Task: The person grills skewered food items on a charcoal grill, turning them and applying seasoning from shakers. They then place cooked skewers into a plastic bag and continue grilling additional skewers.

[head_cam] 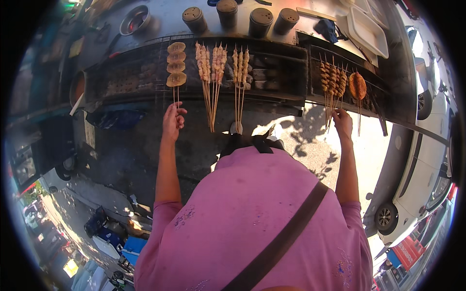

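Over the left part of a long charcoal grill [276, 94] lie potato-like slices on two skewers [176, 79]; my left hand [174, 120] is at the lower ends of these sticks, fingers curled, its grip unclear. Pale meat skewers [218, 63] rest side by side in the middle, and a smaller group of meat skewers [240, 67] lies to their right. At the right grill section my right hand [342, 120] pinches the stick ends of browned meat skewers [333, 78]; how many it holds cannot be told. Beside them lies a flat reddish-brown piece on two sticks [357, 86].
Several shaker canisters with perforated lids [261, 22] stand behind the grill. A metal bowl [134, 20] is at the back left, a white plastic tray [367, 31] at the back right. A pot [78, 87] sits at the grill's left end. A white car [418, 174] stands at the right.
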Action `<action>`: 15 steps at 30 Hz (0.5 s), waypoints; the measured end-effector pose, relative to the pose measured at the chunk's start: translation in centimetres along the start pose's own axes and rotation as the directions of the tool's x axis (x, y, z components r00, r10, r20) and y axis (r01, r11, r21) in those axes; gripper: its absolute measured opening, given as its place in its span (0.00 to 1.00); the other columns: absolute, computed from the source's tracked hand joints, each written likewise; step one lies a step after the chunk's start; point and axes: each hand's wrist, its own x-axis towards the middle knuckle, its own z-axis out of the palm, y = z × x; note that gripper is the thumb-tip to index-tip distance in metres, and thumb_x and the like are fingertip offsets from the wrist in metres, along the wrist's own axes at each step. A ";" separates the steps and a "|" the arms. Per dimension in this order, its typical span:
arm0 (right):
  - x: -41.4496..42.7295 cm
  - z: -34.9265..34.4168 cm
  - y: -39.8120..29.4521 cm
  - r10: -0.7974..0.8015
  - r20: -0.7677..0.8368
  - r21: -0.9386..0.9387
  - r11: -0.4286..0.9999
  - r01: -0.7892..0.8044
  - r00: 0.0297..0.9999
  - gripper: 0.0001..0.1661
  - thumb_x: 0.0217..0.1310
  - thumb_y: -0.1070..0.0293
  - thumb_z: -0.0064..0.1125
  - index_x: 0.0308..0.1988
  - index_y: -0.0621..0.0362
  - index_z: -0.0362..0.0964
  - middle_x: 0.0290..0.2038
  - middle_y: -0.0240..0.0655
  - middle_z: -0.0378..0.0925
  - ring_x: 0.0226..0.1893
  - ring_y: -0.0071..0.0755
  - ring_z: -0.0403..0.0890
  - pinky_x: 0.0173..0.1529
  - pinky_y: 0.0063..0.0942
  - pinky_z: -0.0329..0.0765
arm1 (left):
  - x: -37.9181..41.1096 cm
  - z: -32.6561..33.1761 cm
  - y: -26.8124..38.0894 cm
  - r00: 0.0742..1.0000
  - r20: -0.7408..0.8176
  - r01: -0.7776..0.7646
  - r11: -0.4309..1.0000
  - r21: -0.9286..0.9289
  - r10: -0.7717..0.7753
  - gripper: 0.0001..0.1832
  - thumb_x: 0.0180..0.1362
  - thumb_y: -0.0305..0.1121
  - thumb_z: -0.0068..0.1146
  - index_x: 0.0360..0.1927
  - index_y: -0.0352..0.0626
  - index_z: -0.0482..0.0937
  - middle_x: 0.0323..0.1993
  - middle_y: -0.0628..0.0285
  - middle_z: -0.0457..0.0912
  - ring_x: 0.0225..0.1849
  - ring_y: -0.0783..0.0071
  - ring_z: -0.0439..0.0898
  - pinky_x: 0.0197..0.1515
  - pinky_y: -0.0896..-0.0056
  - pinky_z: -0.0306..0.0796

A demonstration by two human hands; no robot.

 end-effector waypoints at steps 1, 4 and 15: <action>0.1 0.1 0.3 0.000 0.004 0.008 1.000 0.000 1.000 0.18 0.56 0.55 0.55 0.38 0.56 0.77 0.30 0.44 0.80 0.34 0.46 0.81 0.38 0.37 0.75 | 0.1 0.4 0.0 1.000 -0.004 -0.007 1.000 0.014 0.007 0.16 0.68 0.43 0.39 0.47 0.44 0.72 0.28 0.65 0.76 0.15 0.88 0.67 0.13 0.86 0.59; 0.6 0.7 1.3 0.009 -0.006 0.037 0.999 -0.008 1.000 0.16 0.56 0.57 0.55 0.38 0.57 0.77 0.30 0.43 0.80 0.33 0.45 0.81 0.38 0.36 0.75 | -0.1 1.0 0.0 1.000 -0.004 -0.019 0.999 0.040 0.019 0.16 0.67 0.43 0.40 0.48 0.44 0.72 0.29 0.66 0.76 0.15 0.88 0.67 0.13 0.86 0.59; 1.4 -3.3 6.4 0.010 -0.253 0.187 0.982 0.039 0.967 0.10 0.60 0.65 0.55 0.35 0.61 0.70 0.22 0.34 0.76 0.15 0.26 0.74 0.20 0.26 0.71 | -0.3 1.1 0.0 0.995 0.077 -0.051 0.992 -0.113 0.060 0.10 0.68 0.35 0.39 0.45 0.42 0.70 0.21 0.71 0.66 0.14 0.88 0.61 0.14 0.86 0.58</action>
